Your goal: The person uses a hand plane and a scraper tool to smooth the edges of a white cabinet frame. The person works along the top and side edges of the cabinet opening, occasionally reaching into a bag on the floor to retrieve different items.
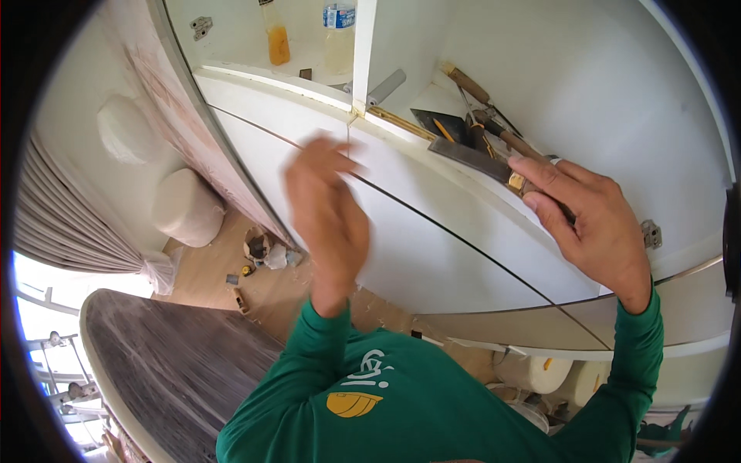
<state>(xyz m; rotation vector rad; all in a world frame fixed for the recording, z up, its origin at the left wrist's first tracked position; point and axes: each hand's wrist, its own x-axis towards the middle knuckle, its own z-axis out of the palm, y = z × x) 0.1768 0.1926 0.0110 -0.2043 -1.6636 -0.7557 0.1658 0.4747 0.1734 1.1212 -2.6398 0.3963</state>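
My right hand point(593, 224) grips the handle of a wide metal putty knife point(472, 158) and holds its blade against the top edge of a white cabinet front point(432, 247). My left hand point(328, 212) is blurred with motion in front of the white panel near the vertical seam, its fingers partly bent with nothing visible in them. Both arms wear green sleeves. Just behind the blade, several other scrapers and wooden-handled tools point(471, 100) lie on the open white shelf.
Two bottles, one with orange liquid point(275, 35) and one clear point(339, 31), stand in the left compartment. A dark wood-grain tabletop point(170, 370) lies lower left. White buckets point(532, 370) and debris point(262, 251) sit on the wooden floor; a curtain point(69, 216) hangs left.
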